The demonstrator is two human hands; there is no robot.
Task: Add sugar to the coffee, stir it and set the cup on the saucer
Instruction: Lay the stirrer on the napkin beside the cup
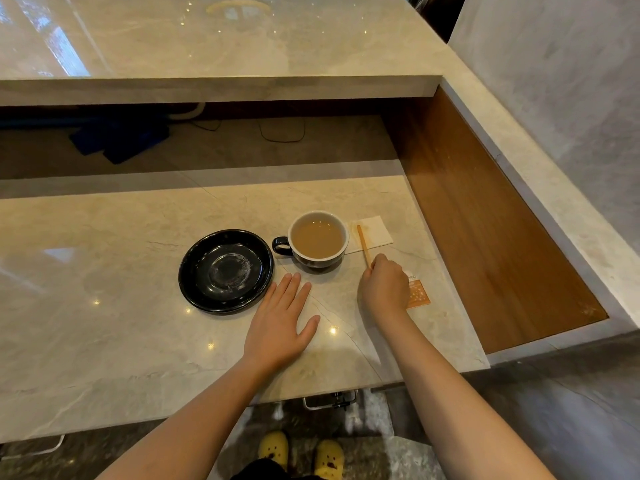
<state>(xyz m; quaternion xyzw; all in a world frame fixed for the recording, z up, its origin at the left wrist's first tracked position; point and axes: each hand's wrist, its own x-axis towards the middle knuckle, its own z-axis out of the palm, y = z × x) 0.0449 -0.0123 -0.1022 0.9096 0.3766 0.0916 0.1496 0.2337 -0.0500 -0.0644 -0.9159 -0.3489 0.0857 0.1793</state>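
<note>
A black cup [318,237] with a white inside holds light brown coffee and stands on the marble counter, handle pointing left. Left of it lies an empty black saucer [225,270]. My right hand [385,285] is closed on the near end of a thin wooden stir stick [363,245], whose far end rests on a white napkin [373,233] right of the cup. An orange sugar packet [418,294] lies partly hidden under my right hand. My left hand [282,318] lies flat on the counter, fingers apart, just in front of the cup and beside the saucer.
The marble counter [104,306] ends close to me at its front edge. A raised marble shelf [214,88] runs along the back, with blue items and cables in the gap beneath. A wooden side panel [485,230] bounds the right.
</note>
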